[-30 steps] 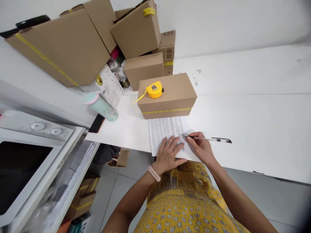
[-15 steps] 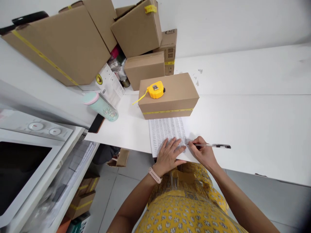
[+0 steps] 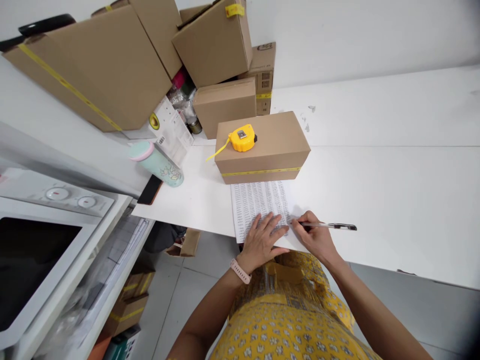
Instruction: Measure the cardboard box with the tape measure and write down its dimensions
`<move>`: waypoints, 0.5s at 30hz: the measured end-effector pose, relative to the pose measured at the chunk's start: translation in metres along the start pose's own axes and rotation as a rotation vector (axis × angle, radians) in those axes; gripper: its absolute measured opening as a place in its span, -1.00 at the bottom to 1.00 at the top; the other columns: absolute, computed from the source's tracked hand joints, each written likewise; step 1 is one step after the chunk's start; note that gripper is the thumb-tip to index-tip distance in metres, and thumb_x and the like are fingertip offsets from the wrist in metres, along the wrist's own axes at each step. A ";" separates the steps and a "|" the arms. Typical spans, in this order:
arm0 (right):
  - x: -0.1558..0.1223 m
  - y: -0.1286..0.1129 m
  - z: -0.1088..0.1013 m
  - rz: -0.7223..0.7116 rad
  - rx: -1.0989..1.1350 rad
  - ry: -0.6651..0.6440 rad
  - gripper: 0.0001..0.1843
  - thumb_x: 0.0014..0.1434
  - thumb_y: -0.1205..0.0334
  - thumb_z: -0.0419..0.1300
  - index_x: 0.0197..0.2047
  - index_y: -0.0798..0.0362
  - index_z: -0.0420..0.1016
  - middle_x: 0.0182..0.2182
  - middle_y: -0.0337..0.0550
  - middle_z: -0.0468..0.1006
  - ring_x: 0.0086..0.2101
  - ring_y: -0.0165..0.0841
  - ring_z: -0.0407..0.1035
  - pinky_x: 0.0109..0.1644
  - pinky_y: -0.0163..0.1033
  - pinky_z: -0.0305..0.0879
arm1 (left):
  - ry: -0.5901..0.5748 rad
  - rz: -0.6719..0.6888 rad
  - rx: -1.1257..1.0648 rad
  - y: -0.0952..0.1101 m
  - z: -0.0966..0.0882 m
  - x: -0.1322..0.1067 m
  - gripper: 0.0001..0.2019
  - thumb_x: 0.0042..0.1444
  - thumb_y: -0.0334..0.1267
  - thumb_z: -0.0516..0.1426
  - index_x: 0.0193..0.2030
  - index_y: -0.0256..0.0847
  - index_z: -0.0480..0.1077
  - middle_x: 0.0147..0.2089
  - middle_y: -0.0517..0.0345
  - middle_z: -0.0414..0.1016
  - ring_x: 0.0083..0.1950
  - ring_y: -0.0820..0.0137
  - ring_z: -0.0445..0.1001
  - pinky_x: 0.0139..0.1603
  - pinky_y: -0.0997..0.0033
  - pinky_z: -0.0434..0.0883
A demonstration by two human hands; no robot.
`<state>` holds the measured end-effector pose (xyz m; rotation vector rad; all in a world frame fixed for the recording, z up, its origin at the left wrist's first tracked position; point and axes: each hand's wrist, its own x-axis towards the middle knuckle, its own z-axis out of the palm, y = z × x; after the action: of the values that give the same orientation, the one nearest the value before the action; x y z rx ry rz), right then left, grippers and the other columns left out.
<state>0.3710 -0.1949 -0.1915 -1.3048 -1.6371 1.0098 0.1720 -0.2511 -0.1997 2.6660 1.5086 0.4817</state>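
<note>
large box (image 3: 93, 70): far-left corner of the table, leaning tilted against the wall, a yellow tape line across its face, more cartons stacked just to its right.
tumbler (image 3: 155, 162): mint green with a pink lid, lying on its side near the table's left edge.
phone (image 3: 150, 189): dark slab right at the left edge, just below the tumbler.
tape measure (image 3: 243, 139): bright yellow, sitting on top of the small box towards its left end, a short length of blade poking out to the left.
small box (image 3: 270, 150): sealed with yellow tape, standing mid-table towards the near edge, its front face touching the top of the printed sheet.
printed sheet (image 3: 258, 200): there it is, dense rows of small print, lying flat between the small box and the near edge of the table.
left hand (image 3: 262, 240): open and flat, fingers fanned wide, pressing down on the lower part of the sheet; a pale watch strap on the wrist.
right hand (image 3: 317, 237): fingers closed around the pen, resting at the near edge just right of the sheet, close beside the left hand.
pen (image 3: 330, 226): held almost level, tip touching the sheet's right margin, its dark end pointing right.
table (image 3: 393, 190): white top stretching away to the right.
</note>
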 end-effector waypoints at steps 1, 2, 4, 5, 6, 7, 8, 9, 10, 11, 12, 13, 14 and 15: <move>0.000 0.001 0.000 0.003 0.004 0.000 -0.64 0.24 -0.04 0.23 -0.46 -0.03 0.29 -0.62 -0.33 0.24 -0.58 -0.43 0.10 -0.54 -0.29 0.04 | 0.001 0.001 0.001 0.000 0.000 0.000 -0.37 0.33 0.24 0.01 0.37 -0.08 0.29 0.51 0.03 0.18 0.54 0.11 0.06 0.53 -0.14 0.02; 0.000 0.001 0.000 0.006 0.009 -0.002 -0.64 0.23 -0.04 0.23 -0.46 -0.03 0.28 -0.62 -0.33 0.24 -0.58 -0.43 0.11 -0.53 -0.29 0.04 | 0.002 0.003 0.002 0.000 0.000 0.000 -0.37 0.34 0.24 0.00 0.38 -0.08 0.29 0.51 0.03 0.17 0.55 0.10 0.05 0.52 -0.14 0.02; -0.001 0.002 0.000 0.011 0.015 -0.006 -0.64 0.23 -0.04 0.23 -0.46 -0.03 0.28 -0.62 -0.33 0.24 -0.58 -0.43 0.11 -0.54 -0.29 0.03 | 0.003 0.007 0.006 0.000 0.001 0.000 -0.37 0.34 0.24 -0.01 0.38 -0.09 0.28 0.52 0.03 0.17 0.55 0.10 0.05 0.52 -0.14 0.02; -0.001 0.002 0.001 0.014 0.016 -0.007 -0.64 0.23 -0.04 0.23 -0.46 -0.03 0.28 -0.63 -0.33 0.24 -0.59 -0.43 0.10 -0.54 -0.29 0.03 | 0.003 0.007 0.008 0.000 0.001 0.000 -0.38 0.35 0.24 -0.02 0.38 -0.09 0.29 0.52 0.02 0.16 0.55 0.10 0.04 0.52 -0.14 0.02; -0.001 0.002 0.001 0.018 0.018 -0.006 -0.64 0.23 -0.03 0.23 -0.46 -0.03 0.28 -0.63 -0.33 0.24 -0.59 -0.43 0.10 -0.55 -0.29 0.03 | 0.003 0.007 0.009 0.000 0.001 0.000 -0.38 0.35 0.24 -0.02 0.37 -0.09 0.29 0.52 0.02 0.16 0.55 0.10 0.04 0.53 -0.14 0.01; -0.001 0.002 0.001 0.023 0.021 -0.001 -0.65 0.23 -0.03 0.23 -0.46 -0.03 0.28 -0.63 -0.33 0.24 -0.59 -0.43 0.10 -0.55 -0.29 0.03 | 0.003 0.006 0.008 0.000 0.001 0.000 -0.38 0.35 0.24 -0.02 0.37 -0.09 0.29 0.52 0.02 0.16 0.55 0.10 0.05 0.53 -0.14 0.01; -0.001 0.003 0.001 0.027 0.024 0.005 -0.65 0.23 -0.03 0.22 -0.46 -0.03 0.28 -0.63 -0.33 0.24 -0.59 -0.43 0.10 -0.55 -0.29 0.03 | 0.002 0.004 0.007 -0.001 0.001 0.000 -0.38 0.35 0.24 -0.02 0.37 -0.09 0.29 0.52 0.03 0.16 0.55 0.10 0.05 0.53 -0.14 0.02; -0.001 0.003 0.001 0.029 0.026 0.009 -0.65 0.23 -0.03 0.22 -0.46 -0.03 0.28 -0.63 -0.33 0.24 -0.59 -0.43 0.11 -0.55 -0.29 0.03 | 0.003 0.003 0.006 -0.001 0.001 0.000 -0.38 0.34 0.25 -0.01 0.37 -0.08 0.29 0.52 0.03 0.17 0.55 0.11 0.05 0.53 -0.14 0.02; -0.001 0.003 0.000 0.029 0.028 0.015 -0.65 0.24 -0.02 0.22 -0.46 -0.03 0.28 -0.63 -0.33 0.25 -0.59 -0.43 0.11 -0.55 -0.29 0.04 | 0.003 0.003 0.005 -0.001 0.001 0.000 -0.37 0.34 0.25 -0.01 0.37 -0.08 0.29 0.52 0.03 0.17 0.55 0.11 0.05 0.53 -0.14 0.02; -0.001 0.002 0.000 0.027 0.028 0.020 -0.66 0.24 -0.02 0.22 -0.46 -0.03 0.28 -0.62 -0.33 0.25 -0.58 -0.43 0.11 -0.54 -0.30 0.04 | 0.004 0.003 0.006 -0.001 0.001 0.000 -0.37 0.34 0.25 -0.01 0.37 -0.07 0.29 0.52 0.03 0.16 0.55 0.11 0.05 0.53 -0.14 0.02; -0.001 0.002 0.000 0.024 0.026 0.025 -0.66 0.24 -0.01 0.22 -0.46 -0.03 0.28 -0.62 -0.33 0.25 -0.58 -0.43 0.11 -0.54 -0.30 0.05 | 0.005 0.003 0.006 -0.001 0.001 0.000 -0.37 0.33 0.25 -0.01 0.38 -0.07 0.28 0.52 0.04 0.16 0.55 0.11 0.05 0.53 -0.14 0.02; -0.001 0.002 0.000 0.022 0.024 0.027 -0.66 0.24 -0.01 0.22 -0.46 -0.03 0.28 -0.62 -0.32 0.25 -0.58 -0.43 0.12 -0.54 -0.30 0.05 | 0.006 0.003 0.007 -0.001 0.002 0.000 -0.37 0.34 0.25 -0.01 0.37 -0.07 0.28 0.52 0.04 0.16 0.55 0.11 0.05 0.53 -0.14 0.03; -0.001 0.002 0.000 0.023 0.023 0.027 -0.66 0.24 0.00 0.22 -0.46 -0.03 0.28 -0.62 -0.33 0.25 -0.58 -0.43 0.11 -0.54 -0.30 0.05 | 0.007 0.004 0.008 -0.001 0.002 0.000 -0.37 0.34 0.25 -0.01 0.37 -0.07 0.29 0.52 0.04 0.17 0.55 0.11 0.05 0.52 -0.14 0.03; -0.001 0.002 0.000 0.025 0.022 0.027 -0.66 0.24 -0.01 0.22 -0.46 -0.03 0.28 -0.62 -0.33 0.25 -0.58 -0.43 0.11 -0.54 -0.30 0.05 | 0.008 0.004 0.008 -0.001 0.002 0.000 -0.37 0.34 0.25 -0.01 0.37 -0.07 0.29 0.52 0.04 0.17 0.55 0.11 0.05 0.52 -0.15 0.03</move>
<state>0.3717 -0.1953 -0.1935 -1.3216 -1.5892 1.0185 0.1718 -0.2509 -0.2019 2.6767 1.5110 0.4874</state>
